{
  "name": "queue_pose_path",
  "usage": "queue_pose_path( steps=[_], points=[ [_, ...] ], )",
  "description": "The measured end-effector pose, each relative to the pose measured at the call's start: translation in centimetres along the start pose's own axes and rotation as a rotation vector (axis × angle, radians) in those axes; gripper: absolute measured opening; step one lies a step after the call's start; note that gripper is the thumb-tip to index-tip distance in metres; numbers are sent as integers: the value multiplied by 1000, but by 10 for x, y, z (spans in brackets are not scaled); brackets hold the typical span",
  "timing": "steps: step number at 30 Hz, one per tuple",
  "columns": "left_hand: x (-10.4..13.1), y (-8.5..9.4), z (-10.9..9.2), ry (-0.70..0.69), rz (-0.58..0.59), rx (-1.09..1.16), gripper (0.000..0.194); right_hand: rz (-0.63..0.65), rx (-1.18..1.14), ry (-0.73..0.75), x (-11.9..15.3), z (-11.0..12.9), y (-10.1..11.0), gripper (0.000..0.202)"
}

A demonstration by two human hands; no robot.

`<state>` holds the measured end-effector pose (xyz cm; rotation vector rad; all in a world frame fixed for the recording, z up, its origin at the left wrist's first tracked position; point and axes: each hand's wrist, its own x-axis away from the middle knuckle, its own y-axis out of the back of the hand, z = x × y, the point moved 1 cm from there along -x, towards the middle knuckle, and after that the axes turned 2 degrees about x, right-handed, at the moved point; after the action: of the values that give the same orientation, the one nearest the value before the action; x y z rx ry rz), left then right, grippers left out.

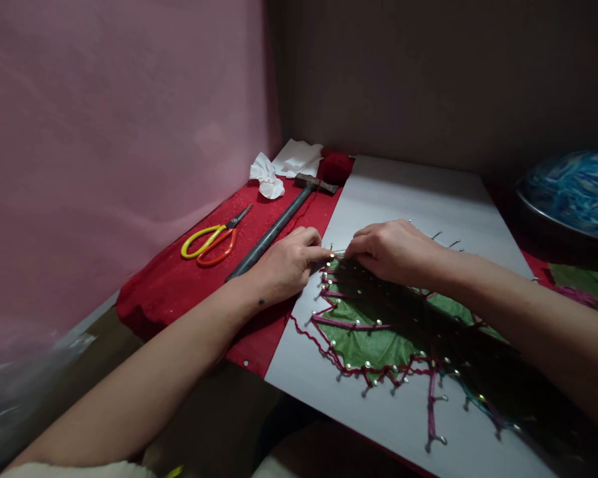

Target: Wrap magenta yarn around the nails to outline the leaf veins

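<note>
Forearms [149, 372] stretch forward, left hand [292, 262] at a nail [331, 256], grip unclear, right hand [389, 249] pinched narrow

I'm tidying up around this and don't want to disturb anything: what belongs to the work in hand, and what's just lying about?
Likely in the work:
- left hand, right hand
- board
- nails
- yarn
- green sheet

Apparently lying about:
- scissors
- hammer
- crumpled tissue
- blue-patterned item
</note>
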<state>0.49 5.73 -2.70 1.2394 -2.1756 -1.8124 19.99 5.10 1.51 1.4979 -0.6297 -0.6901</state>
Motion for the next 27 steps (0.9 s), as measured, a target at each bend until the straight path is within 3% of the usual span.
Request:
queue_pose_path(
  steps=[10, 16, 19, 21, 27],
  points=[
    [0, 3, -4, 66, -50, 46, 28, 23, 0, -88, 27, 0, 2, 30],
    [-7, 6, 1, 315, -182, 266, 19, 4, -13, -143, 22, -8, 3, 29],
    [-18, 7, 4, 461, -94, 429, 22, -10, -53, -226, 14, -16, 8, 31],
    [-29, 9, 2, 476, 12, 461, 22, -21, -59, -294, 7, -20, 11, 32],
    [-58, 9, -6, 409, 185, 228, 8, -58, -6, -360, -18, -27, 13, 32]
  ],
)
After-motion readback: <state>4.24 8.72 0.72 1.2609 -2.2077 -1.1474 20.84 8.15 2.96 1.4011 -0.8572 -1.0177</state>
